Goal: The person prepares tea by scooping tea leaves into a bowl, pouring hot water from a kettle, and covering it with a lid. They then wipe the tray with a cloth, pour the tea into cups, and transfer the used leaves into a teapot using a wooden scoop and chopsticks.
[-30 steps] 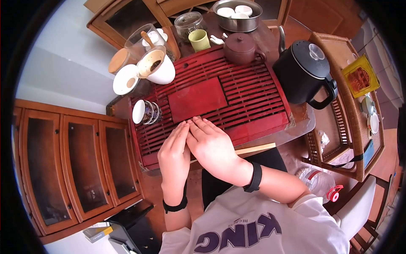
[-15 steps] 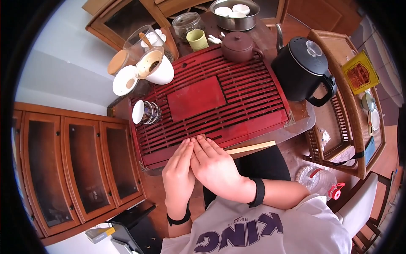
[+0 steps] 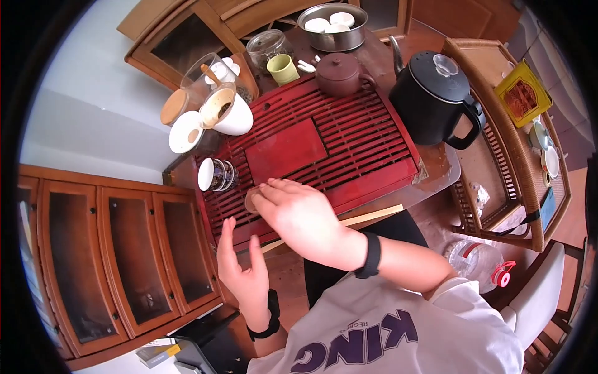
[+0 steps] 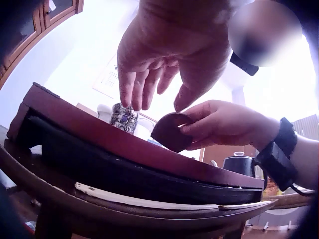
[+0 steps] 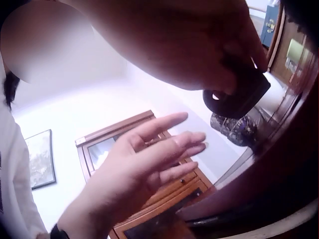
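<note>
My right hand [image 3: 299,218] grips a small dark brown cup [image 4: 168,133] above the front left part of the red slatted tea tray [image 3: 286,149]. The cup is tilted; in the head view the hand hides most of it, leaving a brownish edge. My left hand [image 3: 244,274] is nearer my body, off the tray's front edge, with fingers and thumb spread and nothing held. In the left wrist view its fingertips hang close to the brown cup. A stack of patterned small cups [image 3: 218,174] lies on its side on the tray, left of my right hand.
A brown teapot [image 3: 339,73] stands at the tray's back right, beside a black kettle [image 3: 436,93]. At the back left are a white strainer cup [image 3: 233,115], a green cup [image 3: 283,68] and glass jars. A pale wooden stick [image 3: 374,215] lies along the front edge.
My hands, pressed together before, have parted. The right moved up and left over the tray, bringing the brown cup into sight; the left drew back and opened its fingers.
</note>
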`<state>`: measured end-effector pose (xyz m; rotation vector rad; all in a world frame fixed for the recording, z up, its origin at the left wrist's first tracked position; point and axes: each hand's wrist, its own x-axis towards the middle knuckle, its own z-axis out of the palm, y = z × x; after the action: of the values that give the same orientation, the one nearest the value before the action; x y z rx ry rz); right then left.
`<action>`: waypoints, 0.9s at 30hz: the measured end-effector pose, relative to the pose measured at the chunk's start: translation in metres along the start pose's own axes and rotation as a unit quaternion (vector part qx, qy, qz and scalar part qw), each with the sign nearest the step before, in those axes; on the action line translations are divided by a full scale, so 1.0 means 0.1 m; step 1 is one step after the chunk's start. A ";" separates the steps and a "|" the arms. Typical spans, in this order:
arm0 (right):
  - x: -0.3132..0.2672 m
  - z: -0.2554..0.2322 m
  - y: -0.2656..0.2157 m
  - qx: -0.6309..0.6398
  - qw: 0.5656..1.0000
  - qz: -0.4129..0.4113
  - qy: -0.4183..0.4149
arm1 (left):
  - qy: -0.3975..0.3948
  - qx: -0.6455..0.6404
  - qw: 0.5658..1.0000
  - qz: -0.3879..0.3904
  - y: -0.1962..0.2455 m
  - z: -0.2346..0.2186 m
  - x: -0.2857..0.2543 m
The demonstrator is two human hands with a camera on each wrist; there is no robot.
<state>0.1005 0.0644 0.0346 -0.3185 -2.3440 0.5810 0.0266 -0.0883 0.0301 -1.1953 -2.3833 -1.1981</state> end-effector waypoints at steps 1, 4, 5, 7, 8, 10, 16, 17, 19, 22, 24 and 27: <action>0.00 0.14 -0.01 0.000 1.000 0.001 0.004 | -0.001 0.001 1.000 0.004 -0.02 -0.02 -0.01; -0.11 0.39 -0.14 -0.119 0.992 -0.027 -0.038 | 0.038 -0.001 0.999 -0.030 -0.03 -0.02 -0.01; -0.15 0.40 -0.19 -0.104 0.993 -0.031 -0.046 | 0.037 0.000 0.999 -0.028 -0.05 -0.02 -0.01; -0.25 0.37 -0.26 -0.108 0.992 -0.035 -0.047 | 0.045 0.003 0.997 -0.056 -0.10 -0.03 -0.03; -0.28 0.35 -0.27 -0.107 0.992 -0.035 -0.050 | 0.044 0.003 0.997 -0.059 -0.13 -0.03 -0.04; -0.34 0.30 -0.27 -0.092 0.993 -0.061 -0.050 | 0.044 -0.001 0.997 -0.066 -0.18 -0.04 -0.04; -0.40 0.08 -0.22 0.006 0.994 -0.078 -0.082 | 0.026 0.013 0.997 -0.075 -0.19 -0.04 -0.04; -0.33 0.02 -0.21 0.004 0.993 -0.078 -0.083 | 0.026 0.011 0.997 -0.076 -0.21 -0.03 -0.04; -0.20 -0.09 -0.16 0.167 0.975 0.032 -0.143 | 0.034 -0.005 0.997 -0.068 -0.24 0.00 -0.06; -0.11 0.11 -0.17 0.163 0.983 0.053 -0.063 | 0.061 -0.020 0.996 -0.057 -0.18 0.07 -0.05; -0.08 0.26 -0.18 0.157 0.980 0.094 -0.074 | 0.040 -0.025 0.997 -0.056 -0.12 0.10 -0.06; -0.10 0.28 -0.16 0.159 0.977 0.121 -0.071 | 0.003 -0.035 0.998 -0.060 -0.08 0.15 -0.05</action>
<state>0.0883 0.0376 0.0182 -0.4279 -2.3133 1.1149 0.0263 -0.0828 0.0133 -1.0785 -2.4594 -1.3287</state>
